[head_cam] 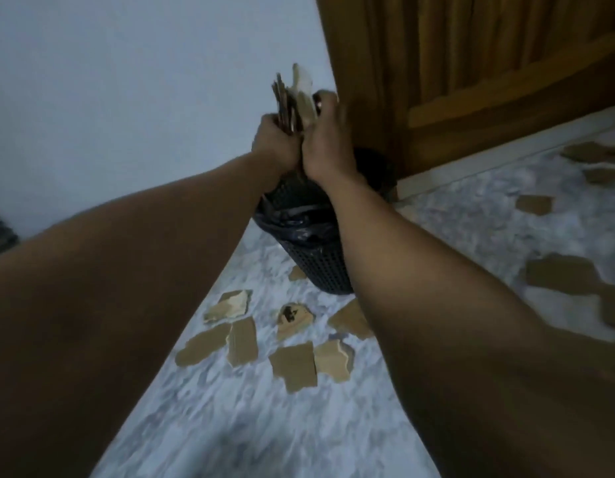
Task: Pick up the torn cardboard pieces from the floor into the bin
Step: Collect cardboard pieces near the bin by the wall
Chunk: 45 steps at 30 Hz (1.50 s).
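Overhead, left hand and right hand both clenched around cardboard bundle above bin.

Arms: two, both bare from the frame edge to the wrist, no sleeves in view.
Hands: left hand and right hand bare, ungloved.
Focus: slightly blurred.
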Each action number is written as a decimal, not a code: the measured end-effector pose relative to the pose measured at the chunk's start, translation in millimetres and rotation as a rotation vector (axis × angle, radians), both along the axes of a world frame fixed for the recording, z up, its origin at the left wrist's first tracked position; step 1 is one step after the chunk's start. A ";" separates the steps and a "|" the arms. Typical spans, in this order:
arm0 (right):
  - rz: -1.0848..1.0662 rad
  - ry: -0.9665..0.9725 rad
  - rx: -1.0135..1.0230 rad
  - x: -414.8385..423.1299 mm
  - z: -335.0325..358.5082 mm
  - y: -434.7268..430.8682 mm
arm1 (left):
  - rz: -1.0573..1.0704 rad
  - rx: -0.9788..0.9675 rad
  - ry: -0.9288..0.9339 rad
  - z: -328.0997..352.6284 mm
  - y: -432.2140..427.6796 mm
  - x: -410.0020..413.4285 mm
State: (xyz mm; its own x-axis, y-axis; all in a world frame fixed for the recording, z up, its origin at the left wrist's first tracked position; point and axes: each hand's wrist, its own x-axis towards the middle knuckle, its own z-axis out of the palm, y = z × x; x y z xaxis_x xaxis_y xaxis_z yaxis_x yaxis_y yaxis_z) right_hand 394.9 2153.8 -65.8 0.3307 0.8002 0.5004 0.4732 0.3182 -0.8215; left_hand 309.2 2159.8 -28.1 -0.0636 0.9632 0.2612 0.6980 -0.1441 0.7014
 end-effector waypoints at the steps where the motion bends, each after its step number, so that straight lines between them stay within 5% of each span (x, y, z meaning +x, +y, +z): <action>1: 0.073 -0.057 -0.182 3.7 -10.6 6.0 | -0.003 -0.142 0.124 -6.6 5.8 0.3; 4: 0.197 -0.225 -0.568 23.8 -30.7 21.2 | 0.022 -0.400 0.309 -27.4 16.8 -19.3; 12: 0.082 -0.264 -0.364 18.8 -32.2 66.2 | 0.107 -0.138 0.199 -88.2 48.9 -142.0; 17: 0.186 -0.512 -0.352 -30.9 -34.9 45.3 | 0.107 -0.371 0.366 -134.0 29.7 -228.1; 24: 0.138 -0.565 -0.175 -103.4 -72.7 -26.5 | -0.117 -0.733 0.895 -205.0 -6.3 -303.2; 28: 0.094 -0.803 -0.246 -153.9 -102.4 -29.9 | -0.204 -0.870 0.835 -247.0 -4.4 -325.2; 33: -0.120 -0.937 -0.221 -197.6 -107.0 -6.3 | -0.258 -0.746 0.826 -281.6 12.5 -343.6; 41: -0.322 -0.895 -0.156 -199.6 -111.9 -6.8 | -0.498 -0.667 0.991 -292.3 55.6 -354.8; 45: -0.081 -0.808 -0.120 -248.2 -155.4 -8.7 | -0.702 -0.614 1.024 -286.1 67.6 -332.8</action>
State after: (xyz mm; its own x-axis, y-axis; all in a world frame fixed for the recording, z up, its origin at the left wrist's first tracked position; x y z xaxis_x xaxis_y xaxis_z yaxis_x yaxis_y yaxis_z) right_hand 146.7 2145.1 -221.2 -0.0364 0.8524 0.5216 0.9510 0.1898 -0.2439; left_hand -23.5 2227.4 -314.2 0.4377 0.6900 -0.5765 0.8459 -0.5334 0.0039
